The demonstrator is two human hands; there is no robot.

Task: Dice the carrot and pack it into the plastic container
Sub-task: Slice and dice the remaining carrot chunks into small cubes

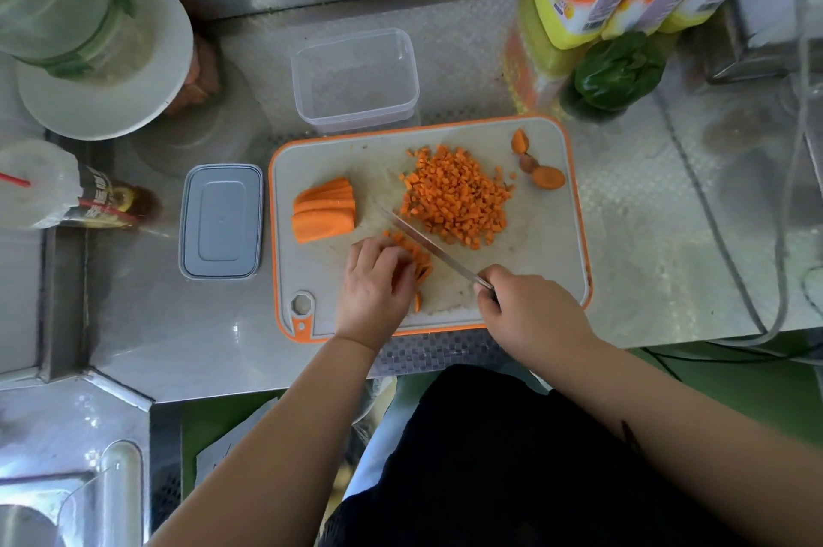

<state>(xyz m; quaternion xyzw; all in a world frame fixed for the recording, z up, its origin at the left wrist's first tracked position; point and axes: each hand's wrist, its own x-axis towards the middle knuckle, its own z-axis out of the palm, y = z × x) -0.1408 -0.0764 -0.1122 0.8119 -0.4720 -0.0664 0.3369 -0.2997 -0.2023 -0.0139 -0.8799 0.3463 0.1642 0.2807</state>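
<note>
Here, on the steel table (645,234), the largest thing is the cutting board (547,243) with its orange rim, and all the carrot lies on it. Behind the board stands the plastic container (356,78), open and with nothing in it; it is light, I think, and may slide on the smooth steel when the dice are pushed in, so one hand should hold its wall. Its grey lid (220,221) lies to the left of the board.

The diced pile (454,194) sits in the middle-right part of the board. The cubes look firm and dry, but they are small and roll easily, so I would scoop them with the flat of the blade rather than pinch them. At the left lie the carrot slabs (324,209), still uncut: stiff and a little wet, best taken by the long sides.

The left hand (376,283) curls its fingers over a bundle of carrot strips (416,259) and presses them down. The right hand (530,310) grips the knife (427,246), whose blade rests across the strips.

The left hand hides most of the strips, so I cannot tell how many remain. The knife handle is covered by the right hand. Two or three carrot ends (539,165) lie at the far right corner.
</note>
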